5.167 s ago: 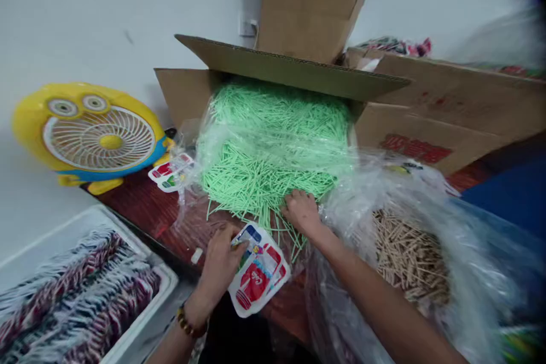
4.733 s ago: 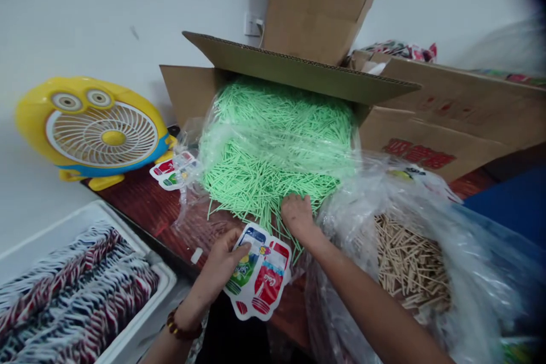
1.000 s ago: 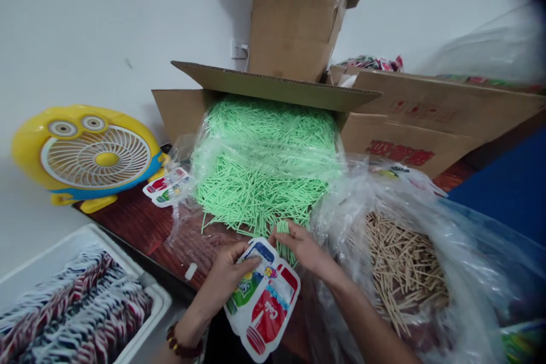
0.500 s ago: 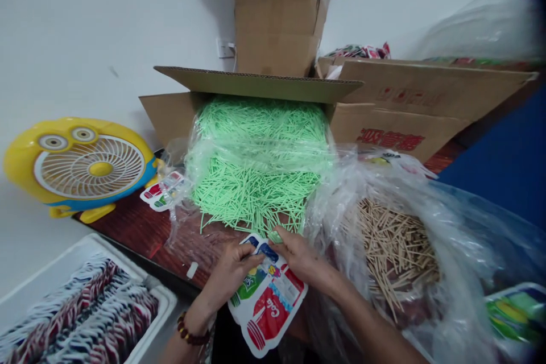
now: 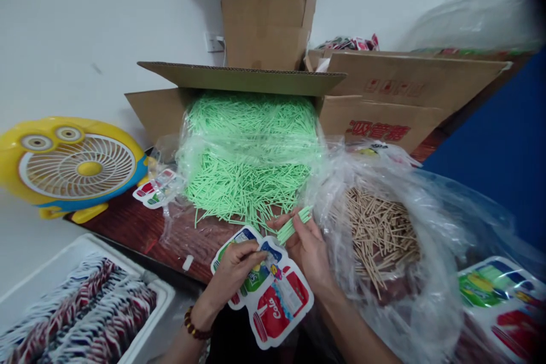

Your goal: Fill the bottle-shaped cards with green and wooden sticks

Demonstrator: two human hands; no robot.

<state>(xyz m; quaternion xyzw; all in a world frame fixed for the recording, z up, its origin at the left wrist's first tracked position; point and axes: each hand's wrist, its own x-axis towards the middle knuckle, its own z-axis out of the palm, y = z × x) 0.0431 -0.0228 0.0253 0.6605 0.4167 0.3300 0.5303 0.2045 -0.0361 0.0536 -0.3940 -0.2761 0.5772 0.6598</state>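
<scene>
My left hand pinches a white bottle-shaped pouch printed with red cola and green soda pictures, held low over the table's front edge. My right hand is closed on a small bundle of green sticks, whose lower end points at the pouch's top. Just behind both hands a big heap of loose green sticks spills from a clear bag in an open cardboard box.
A clear bag of tan wooden sticks lies at the right. A yellow cartoon desk fan stands at the left, loose pouches beside it. A white tray of striped packets sits lower left. More pouches lie lower right. Stacked cartons stand behind.
My right hand left the green heap with a bundle of sticks and brought it to the pouch's top. The left hand kept hold of the pouch. The view swung right.
</scene>
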